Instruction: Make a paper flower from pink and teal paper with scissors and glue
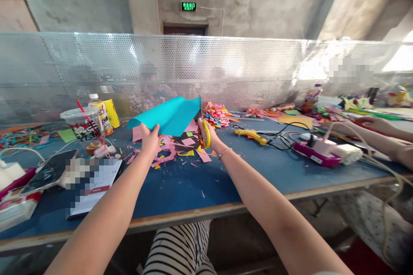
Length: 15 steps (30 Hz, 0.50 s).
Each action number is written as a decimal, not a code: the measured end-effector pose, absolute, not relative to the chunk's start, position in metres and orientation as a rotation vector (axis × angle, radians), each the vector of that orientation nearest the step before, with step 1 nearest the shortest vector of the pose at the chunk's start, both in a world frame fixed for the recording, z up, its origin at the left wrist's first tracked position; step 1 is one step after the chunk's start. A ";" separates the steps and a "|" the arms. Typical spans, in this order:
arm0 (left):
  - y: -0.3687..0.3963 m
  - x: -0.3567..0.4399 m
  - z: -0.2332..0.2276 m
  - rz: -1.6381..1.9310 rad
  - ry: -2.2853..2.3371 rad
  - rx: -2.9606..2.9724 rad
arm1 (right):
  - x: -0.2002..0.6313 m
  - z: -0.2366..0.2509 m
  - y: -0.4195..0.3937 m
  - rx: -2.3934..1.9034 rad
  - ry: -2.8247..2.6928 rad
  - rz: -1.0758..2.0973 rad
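A bright blue sheet of paper (167, 116) is held up over the table, its left end curling. My left hand (150, 137) pinches its lower edge, thumb on the near face. In my right hand (206, 132) is a pair of scissors (207, 134) with yellow handles, fingers closed through the loops. The dark blades stand upright at the sheet's right edge; how far they are into the paper I cannot tell. Pink and yellow paper scraps (189, 142) lie on the table beneath. Just behind the scissors sits a pile of pink, yellow and orange paper pieces (215, 114).
A yellow glue gun (251, 135) and a purple power strip (318, 154) with cables lie to the right. At left stand a plastic cup with a straw (85, 126), a bottle (100, 111) and phones (51, 169). Another person's arms (368, 133) rest at far right. A perforated screen (183, 64) backs the table.
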<state>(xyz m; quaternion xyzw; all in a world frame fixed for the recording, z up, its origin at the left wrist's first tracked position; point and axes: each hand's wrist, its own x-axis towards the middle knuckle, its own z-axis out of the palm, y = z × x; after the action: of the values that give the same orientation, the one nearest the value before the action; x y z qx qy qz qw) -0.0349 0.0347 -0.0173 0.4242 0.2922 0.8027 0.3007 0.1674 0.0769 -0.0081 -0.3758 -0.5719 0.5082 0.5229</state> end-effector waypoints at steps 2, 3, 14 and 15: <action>0.035 -0.036 -0.017 2.157 0.746 1.160 | 0.169 -0.008 0.076 -0.857 -1.362 1.216; 0.036 -0.037 -0.016 2.173 0.731 1.182 | 0.170 -0.008 0.076 -0.841 -1.367 1.239; 0.037 -0.049 -0.011 2.292 0.917 1.502 | 0.174 -0.007 0.073 -0.778 -1.361 1.456; 0.036 -0.049 -0.010 2.284 0.921 1.514 | 0.174 -0.006 0.074 -0.787 -1.363 1.459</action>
<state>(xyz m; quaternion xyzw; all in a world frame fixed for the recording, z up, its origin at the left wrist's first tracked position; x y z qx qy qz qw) -0.0493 0.0357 -0.0101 0.5195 0.3159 0.7840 0.1250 0.1739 0.0737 -0.0064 -0.3222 -0.5582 0.5972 0.4775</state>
